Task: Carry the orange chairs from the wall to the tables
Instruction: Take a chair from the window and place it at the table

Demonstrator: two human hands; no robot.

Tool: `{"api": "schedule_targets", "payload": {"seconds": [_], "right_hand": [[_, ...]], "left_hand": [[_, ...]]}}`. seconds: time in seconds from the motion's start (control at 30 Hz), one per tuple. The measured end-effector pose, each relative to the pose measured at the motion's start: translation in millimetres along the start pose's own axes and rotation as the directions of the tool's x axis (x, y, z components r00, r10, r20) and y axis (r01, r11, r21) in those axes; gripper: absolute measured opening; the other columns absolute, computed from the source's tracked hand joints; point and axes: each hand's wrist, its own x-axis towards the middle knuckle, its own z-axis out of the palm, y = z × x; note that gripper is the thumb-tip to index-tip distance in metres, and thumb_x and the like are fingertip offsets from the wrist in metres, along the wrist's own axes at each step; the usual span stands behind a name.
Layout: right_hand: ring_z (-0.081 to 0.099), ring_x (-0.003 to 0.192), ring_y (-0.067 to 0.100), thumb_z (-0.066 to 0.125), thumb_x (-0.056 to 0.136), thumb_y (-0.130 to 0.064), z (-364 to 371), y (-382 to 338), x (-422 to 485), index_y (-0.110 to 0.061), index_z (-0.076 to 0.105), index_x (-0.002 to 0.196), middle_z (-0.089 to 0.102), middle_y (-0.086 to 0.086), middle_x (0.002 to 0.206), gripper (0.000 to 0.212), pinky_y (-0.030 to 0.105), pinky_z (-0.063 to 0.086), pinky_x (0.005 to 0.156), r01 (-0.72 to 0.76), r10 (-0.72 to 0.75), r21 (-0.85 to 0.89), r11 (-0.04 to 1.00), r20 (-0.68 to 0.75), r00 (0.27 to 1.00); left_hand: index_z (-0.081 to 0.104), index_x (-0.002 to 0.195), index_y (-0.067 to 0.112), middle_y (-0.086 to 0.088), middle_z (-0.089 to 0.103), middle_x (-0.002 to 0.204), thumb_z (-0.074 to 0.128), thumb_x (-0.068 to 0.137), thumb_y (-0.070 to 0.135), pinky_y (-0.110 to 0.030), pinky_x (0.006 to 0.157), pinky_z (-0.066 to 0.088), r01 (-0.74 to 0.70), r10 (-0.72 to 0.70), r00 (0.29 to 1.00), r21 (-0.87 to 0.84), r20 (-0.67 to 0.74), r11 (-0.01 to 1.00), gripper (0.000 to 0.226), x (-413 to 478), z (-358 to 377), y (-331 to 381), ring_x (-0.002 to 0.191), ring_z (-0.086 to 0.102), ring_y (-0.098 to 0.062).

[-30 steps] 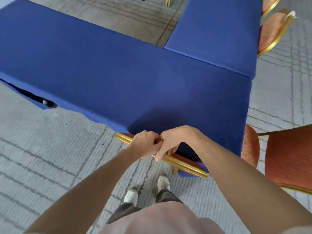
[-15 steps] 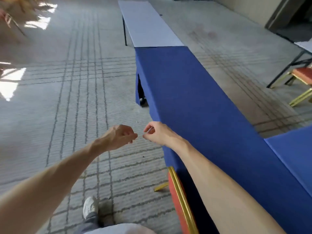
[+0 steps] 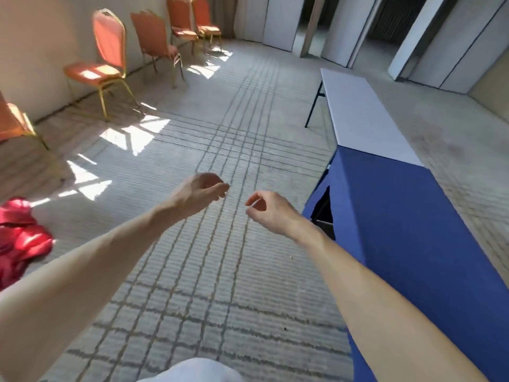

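Several orange chairs with gold frames stand along the beige wall at the upper left: the nearest full one [image 3: 103, 60], another [image 3: 154, 41] behind it, a pair [image 3: 192, 22] further back, and part of one [image 3: 12, 121] at the left edge. My left hand [image 3: 199, 193] and my right hand [image 3: 268, 210] hover over the carpet in the middle, both empty with fingers loosely curled and apart. The blue-clothed table [image 3: 413, 230] runs along my right side.
A bare white-topped table [image 3: 360, 114] continues beyond the blue one. A heap of red cloth [image 3: 20, 235] lies on the floor at the left. Grey lined carpet [image 3: 220, 128] stretches between me and the chairs. White pillars and dark doorways stand at the back.
Both hands let go of the gold chair back at the blue table. The view has swung left from the table toward the wall with the chairs, with the empty hands raised in front.
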Motion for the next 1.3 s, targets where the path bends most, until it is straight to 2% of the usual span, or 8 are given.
{"api": "schedule_targets", "payload": {"seconds": [0.17, 0.33, 0.47, 0.73, 0.97, 1.03, 1.17, 1.3], "right_hand": [[0.062, 0.091, 0.01, 0.055, 0.089, -0.03, 38.9, -66.5, 101.6, -0.027, 0.06, 0.111, 0.065, -0.011, 0.097, 0.023, 0.029, 0.052, 0.08, 0.085, -0.085, -0.044, 0.995, 0.003, 0.996], [0.063, 0.096, 0.011, 0.056, 0.088, -0.031, 87.1, -114.3, 205.0, -0.027, 0.06, 0.111, 0.065, -0.01, 0.101, 0.023, 0.032, 0.054, 0.086, 0.168, -0.162, -0.063, 0.984, 0.09, 0.983], [0.062, 0.098, 0.01, 0.055, 0.088, -0.032, 118.4, -132.1, 286.2, -0.027, 0.06, 0.113, 0.064, -0.009, 0.106, 0.026, 0.033, 0.053, 0.088, 0.209, -0.202, -0.036, 0.977, 0.138, 0.97], [0.06, 0.104, 0.01, 0.058, 0.093, -0.032, 138.8, -182.9, 488.5, -0.028, 0.058, 0.118, 0.063, -0.011, 0.112, 0.026, 0.036, 0.05, 0.096, 0.323, -0.312, 0.002, 0.946, 0.265, 0.912], [0.065, 0.092, 0.008, 0.059, 0.092, -0.026, 143.9, -294.2, 642.9, -0.023, 0.062, 0.112, 0.068, -0.009, 0.101, 0.02, 0.027, 0.053, 0.086, 0.474, -0.48, 0.087, 0.876, 0.233, 0.845], [0.065, 0.092, 0.01, 0.059, 0.093, -0.023, 162.4, -331.1, 674.5, -0.02, 0.062, 0.113, 0.067, -0.007, 0.101, 0.02, 0.026, 0.053, 0.085, 0.532, -0.537, 0.1, 0.841, 0.279, 0.796], [0.063, 0.093, 0.011, 0.061, 0.092, -0.022, 207.3, -393.0, 729.6, -0.019, 0.061, 0.113, 0.065, -0.005, 0.102, 0.021, 0.031, 0.054, 0.088, 0.637, -0.621, 0.108, 0.763, 0.396, 0.676], [0.061, 0.094, 0.008, 0.06, 0.093, -0.024, 260.5, -462.9, 796.7, -0.023, 0.059, 0.113, 0.062, -0.008, 0.103, 0.02, 0.034, 0.055, 0.089, 0.699, -0.642, 0.057, 0.713, 0.454, 0.617]], "left_hand": [[0.071, 0.092, 0.01, -0.007, 0.074, 0.088, 0.061, 0.098, 0.021, -0.01, 0.061, 0.045, 0.078, -0.084, 0.995, -0.119, -0.044, 0.99, 0.016, 37.2, -87.1, -34.2, 0.072, 0.066, -0.004], [0.072, 0.092, 0.012, 0.0, 0.075, 0.087, 0.06, 0.097, 0.028, -0.014, 0.065, 0.051, 0.191, -0.226, 0.952, -0.173, -0.207, 0.966, 0.02, 68.8, -160.6, -102.1, 0.075, 0.068, -0.004], [0.071, 0.098, 0.01, -0.001, 0.075, 0.093, 0.06, 0.097, 0.032, -0.021, 0.071, 0.05, 0.258, -0.274, 0.938, -0.099, -0.212, 0.961, 0.025, 112.9, -194.2, -152.5, 0.084, 0.069, -0.012], [0.072, 0.1, 0.017, 0.005, 0.073, 0.093, 0.058, 0.096, 0.038, -0.032, 0.085, 0.055, 0.331, -0.318, 0.908, 0.0, -0.274, 0.944, 0.025, 261.3, -284.0, -205.7, 0.089, 0.068, -0.009], [0.072, 0.097, 0.017, 0.004, 0.073, 0.093, 0.059, 0.096, 0.037, -0.028, 0.08, 0.053, 0.361, -0.383, 0.775, -0.147, -0.503, 0.921, 0.024, 327.1, -403.1, -252.1, 0.089, 0.069, -0.01], [0.073, 0.098, 0.019, 0.006, 0.073, 0.095, 0.059, 0.096, 0.039, -0.025, 0.078, 0.05, 0.401, -0.422, 0.723, -0.166, -0.547, 0.901, 0.024, 330.7, -440.0, -275.5, 0.089, 0.068, -0.006], [0.073, 0.094, 0.023, 0.006, 0.075, 0.091, 0.062, 0.091, 0.043, -0.037, 0.085, 0.056, 0.421, -0.495, 0.611, -0.275, -0.618, 0.864, 0.023, 326.8, -510.8, -330.2, 0.088, 0.07, -0.008], [0.073, 0.092, 0.028, 0.01, 0.074, 0.091, 0.061, 0.089, 0.047, -0.035, 0.086, 0.055, 0.459, -0.526, 0.509, -0.302, -0.681, 0.835, 0.023, 323.9, -600.8, -393.8, 0.09, 0.069, -0.009]]}}
